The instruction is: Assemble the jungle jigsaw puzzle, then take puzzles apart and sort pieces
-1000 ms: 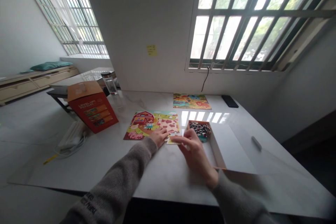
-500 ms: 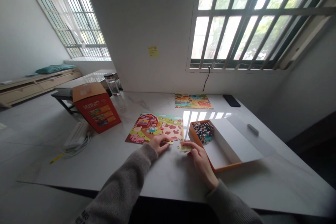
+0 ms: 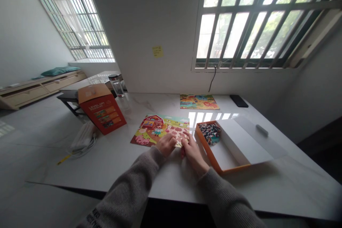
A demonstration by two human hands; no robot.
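Observation:
A farm jigsaw puzzle [image 3: 149, 130] with a red barn, a farmer, a pig and a spotted cow lies flat on the white table. At its near edge, my left hand [image 3: 166, 144] has its fingers curled down onto the puzzle's border. Beside it, my right hand [image 3: 191, 150] pinches a puzzle piece against the near right corner; fingers cover most of that piece. The two hands are close together. To the right stands an open orange-rimmed box [image 3: 209, 153] with a pile of dark, multicoloured puzzle pieces [image 3: 210, 132] in its far end.
A second, animal-themed puzzle [image 3: 199, 102] lies at the back near a black phone [image 3: 238, 101]. On the left are an orange-red puzzle carton [image 3: 103, 108], a glass bottle [image 3: 117, 87] and a white cable bundle [image 3: 84, 139]. A translucent lid or sheet [image 3: 256, 135] rests right of the box.
My right hand has moved the puzzle piece up and left, from a gap beside the puzzle to its near right corner. My left hand now rests closer to it. The view has shifted slightly.

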